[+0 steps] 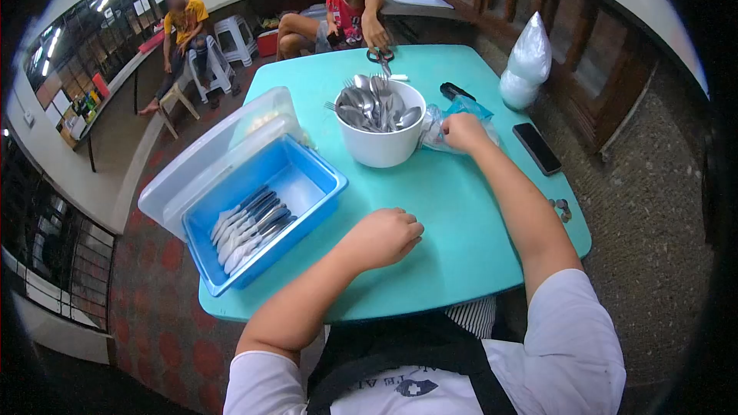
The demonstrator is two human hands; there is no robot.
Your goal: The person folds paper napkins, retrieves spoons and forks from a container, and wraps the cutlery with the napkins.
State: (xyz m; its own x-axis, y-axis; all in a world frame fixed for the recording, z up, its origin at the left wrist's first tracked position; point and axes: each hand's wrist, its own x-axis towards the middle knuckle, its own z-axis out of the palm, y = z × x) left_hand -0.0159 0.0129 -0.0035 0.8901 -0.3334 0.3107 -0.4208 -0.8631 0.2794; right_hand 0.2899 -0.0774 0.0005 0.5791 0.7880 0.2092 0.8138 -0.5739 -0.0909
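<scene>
Cutlery, head view: loose spoons and forks stand crowded in a white tub on the turquoise surface, handles down, heads sticking up past the rim. Tub sits just left of my right hand. Right fingers are bent down at a clear plastic bag, touching it; fingertips hidden, so I can't tell if they grip it or just rest there. Bag lies right under those fingers, between tub and hand, with a teal bag just beyond. Small black object next to the teal one, can't make out what.

My left hand is over the near part of the surface, fingers curled closed, palm side out of sight. Tub is ahead of it, well apart. To its left, near the forearm, a blue box holds a row of utensil sets, dark upper ends, white lower ends, lying side by side. Clear lid leans up along the box's far side.

Right of my right arm: phone, some coins. Tall white plastic bundle past the phone. Far edge: another person's hand above black-handled scissors.
</scene>
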